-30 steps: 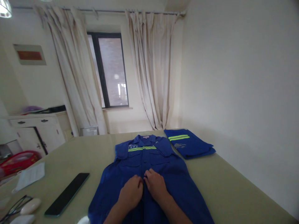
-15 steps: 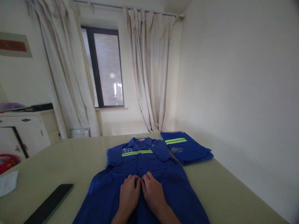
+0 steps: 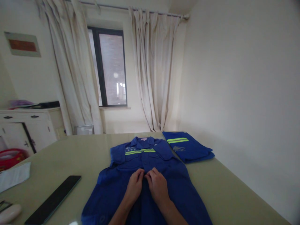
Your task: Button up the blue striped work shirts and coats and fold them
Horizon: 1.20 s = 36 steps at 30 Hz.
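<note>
A blue work shirt [image 3: 178,184] with a yellow-green reflective stripe lies spread on the pale green table [image 3: 91,156], its collar at the far end. My left hand [image 3: 135,185] and my right hand [image 3: 157,185] are side by side over its front opening, just below the chest pockets. The fingers of both hands are bent and pinched at the placket. What exactly lies between the fingertips is too small to make out. Beyond the shirt's right shoulder lies a folded blue garment [image 3: 189,153] with a similar stripe.
A long black object [image 3: 55,198] lies on the table at left, near a paper sheet [image 3: 15,176] and a pale rounded object [image 3: 10,214]. A red basin [image 3: 11,157] and a white cabinet [image 3: 39,128] stand beyond the left edge. A wall borders the right side.
Both hands have moved slightly up the shirt's front, toward the collar, with fingertips drawn into pinches. The view has shifted a little to the left, showing more of the table's left side.
</note>
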Each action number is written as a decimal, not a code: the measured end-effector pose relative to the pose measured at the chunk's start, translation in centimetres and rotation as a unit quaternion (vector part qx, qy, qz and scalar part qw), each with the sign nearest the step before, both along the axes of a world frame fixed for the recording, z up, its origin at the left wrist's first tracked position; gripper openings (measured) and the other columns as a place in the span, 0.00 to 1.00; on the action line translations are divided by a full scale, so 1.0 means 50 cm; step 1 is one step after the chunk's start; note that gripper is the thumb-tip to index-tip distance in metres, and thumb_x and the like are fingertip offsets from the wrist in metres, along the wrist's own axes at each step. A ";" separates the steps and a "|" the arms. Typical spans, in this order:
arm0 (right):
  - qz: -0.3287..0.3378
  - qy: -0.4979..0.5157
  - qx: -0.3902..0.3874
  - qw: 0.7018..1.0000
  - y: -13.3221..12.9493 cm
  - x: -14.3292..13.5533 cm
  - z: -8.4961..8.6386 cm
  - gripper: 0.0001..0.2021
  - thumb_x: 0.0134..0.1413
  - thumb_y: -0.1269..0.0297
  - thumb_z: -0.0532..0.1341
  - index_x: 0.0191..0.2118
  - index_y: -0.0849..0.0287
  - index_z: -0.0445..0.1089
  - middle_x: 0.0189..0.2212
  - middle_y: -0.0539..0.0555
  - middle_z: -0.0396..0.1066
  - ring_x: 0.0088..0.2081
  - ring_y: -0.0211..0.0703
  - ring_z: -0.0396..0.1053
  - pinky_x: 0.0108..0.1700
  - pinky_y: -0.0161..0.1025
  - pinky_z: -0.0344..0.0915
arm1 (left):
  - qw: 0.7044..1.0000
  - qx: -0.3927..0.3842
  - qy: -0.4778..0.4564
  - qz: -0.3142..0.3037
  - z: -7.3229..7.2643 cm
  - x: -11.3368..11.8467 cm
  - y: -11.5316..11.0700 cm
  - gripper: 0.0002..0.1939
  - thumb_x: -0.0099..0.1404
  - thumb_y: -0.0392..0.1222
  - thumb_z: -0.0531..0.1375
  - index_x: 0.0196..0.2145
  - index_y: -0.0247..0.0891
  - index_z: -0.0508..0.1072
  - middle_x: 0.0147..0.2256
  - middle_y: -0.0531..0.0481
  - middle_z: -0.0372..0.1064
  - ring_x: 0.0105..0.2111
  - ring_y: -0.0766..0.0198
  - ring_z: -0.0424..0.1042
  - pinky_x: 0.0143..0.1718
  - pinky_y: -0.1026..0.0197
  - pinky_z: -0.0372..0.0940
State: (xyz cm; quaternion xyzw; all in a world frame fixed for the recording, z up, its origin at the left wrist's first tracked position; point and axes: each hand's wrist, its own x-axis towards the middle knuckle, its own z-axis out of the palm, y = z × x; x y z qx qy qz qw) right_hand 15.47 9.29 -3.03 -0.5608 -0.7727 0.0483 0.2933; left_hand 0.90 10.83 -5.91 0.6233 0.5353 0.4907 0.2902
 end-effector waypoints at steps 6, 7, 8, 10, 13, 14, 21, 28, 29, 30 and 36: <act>-0.028 0.024 -0.003 0.999 0.012 0.003 -0.003 0.09 0.68 0.66 0.58 0.38 0.54 0.75 0.40 0.53 0.75 0.41 0.46 0.73 0.43 0.38 0.62 | 0.999 -0.006 -0.046 -0.024 -0.014 -0.008 0.013 0.18 0.60 0.49 0.57 0.42 0.38 0.79 0.43 0.43 0.80 0.46 0.52 0.77 0.55 0.51 0.69; -0.024 0.037 -0.014 0.999 0.013 0.004 -0.002 0.09 0.68 0.66 0.58 0.37 0.54 0.75 0.39 0.52 0.75 0.40 0.45 0.73 0.43 0.37 0.62 | 0.998 -0.007 -0.048 -0.035 -0.013 -0.008 0.011 0.19 0.59 0.49 0.59 0.43 0.38 0.79 0.44 0.43 0.80 0.47 0.52 0.77 0.55 0.51 0.69; -0.020 0.053 -0.024 0.998 0.014 0.005 -0.002 0.10 0.68 0.66 0.58 0.36 0.55 0.75 0.39 0.52 0.75 0.40 0.44 0.73 0.42 0.36 0.62 | 0.998 -0.008 -0.047 -0.040 -0.011 -0.008 0.009 0.19 0.58 0.48 0.60 0.44 0.38 0.79 0.45 0.43 0.80 0.47 0.52 0.77 0.55 0.51 0.69; -0.019 0.083 -0.039 0.996 0.014 0.006 -0.003 0.10 0.68 0.65 0.57 0.36 0.55 0.75 0.38 0.52 0.74 0.39 0.43 0.73 0.41 0.35 0.62 | 0.999 -0.004 -0.036 -0.030 -0.007 -0.008 0.005 0.19 0.59 0.48 0.59 0.44 0.39 0.80 0.45 0.43 0.80 0.48 0.51 0.77 0.56 0.49 0.69; -0.012 0.123 -0.040 0.991 0.014 0.007 -0.002 0.11 0.68 0.64 0.56 0.36 0.55 0.75 0.37 0.53 0.74 0.38 0.44 0.73 0.41 0.35 0.62 | 1.000 0.010 -0.020 -0.002 0.000 -0.006 0.003 0.18 0.61 0.50 0.57 0.41 0.40 0.81 0.44 0.43 0.81 0.46 0.51 0.78 0.55 0.49 0.69; 0.001 0.139 -0.039 0.990 0.013 0.006 -0.001 0.11 0.68 0.64 0.56 0.36 0.55 0.75 0.37 0.52 0.74 0.39 0.43 0.73 0.42 0.35 0.62 | 1.000 0.012 -0.019 0.009 0.001 -0.006 0.004 0.18 0.61 0.51 0.57 0.41 0.40 0.80 0.43 0.43 0.81 0.46 0.52 0.78 0.54 0.50 0.70; 0.120 0.185 -0.062 0.973 0.006 0.011 0.010 0.10 0.61 0.70 0.59 0.42 0.53 0.78 0.39 0.51 0.73 0.41 0.42 0.72 0.44 0.34 0.63 | 0.999 -0.008 -0.006 0.053 0.001 -0.012 0.008 0.14 0.62 0.49 0.55 0.36 0.39 0.75 0.37 0.44 0.79 0.40 0.53 0.78 0.46 0.53 0.71; 0.057 0.195 -0.045 0.978 0.018 0.013 -0.001 0.08 0.63 0.67 0.60 0.34 0.55 0.77 0.36 0.51 0.73 0.40 0.42 0.72 0.44 0.35 0.62 | 0.999 -0.025 0.016 0.044 0.003 -0.002 -0.001 0.11 0.64 0.44 0.53 0.37 0.40 0.73 0.37 0.44 0.78 0.40 0.54 0.78 0.44 0.55 0.69; 0.058 0.189 -0.042 0.979 0.020 0.013 -0.003 0.08 0.63 0.67 0.61 0.34 0.55 0.76 0.35 0.51 0.73 0.39 0.42 0.72 0.44 0.35 0.62 | 0.998 -0.028 0.024 0.048 0.005 0.001 -0.004 0.11 0.64 0.44 0.52 0.38 0.40 0.73 0.37 0.45 0.79 0.40 0.54 0.78 0.44 0.55 0.69; 0.061 0.182 -0.038 0.981 0.020 0.012 -0.003 0.07 0.62 0.68 0.61 0.33 0.55 0.76 0.35 0.51 0.73 0.39 0.42 0.72 0.43 0.35 0.62 | 0.997 -0.031 0.034 0.054 0.007 0.004 -0.008 0.11 0.65 0.43 0.52 0.39 0.41 0.72 0.38 0.45 0.79 0.41 0.54 0.78 0.44 0.55 0.68; 0.044 0.148 -0.036 0.987 0.017 0.007 -0.003 0.07 0.61 0.70 0.61 0.33 0.55 0.75 0.36 0.51 0.73 0.39 0.43 0.72 0.43 0.35 0.61 | 0.995 -0.043 0.068 0.064 0.021 0.011 -0.025 0.12 0.68 0.42 0.51 0.42 0.43 0.73 0.42 0.46 0.79 0.44 0.55 0.78 0.46 0.56 0.68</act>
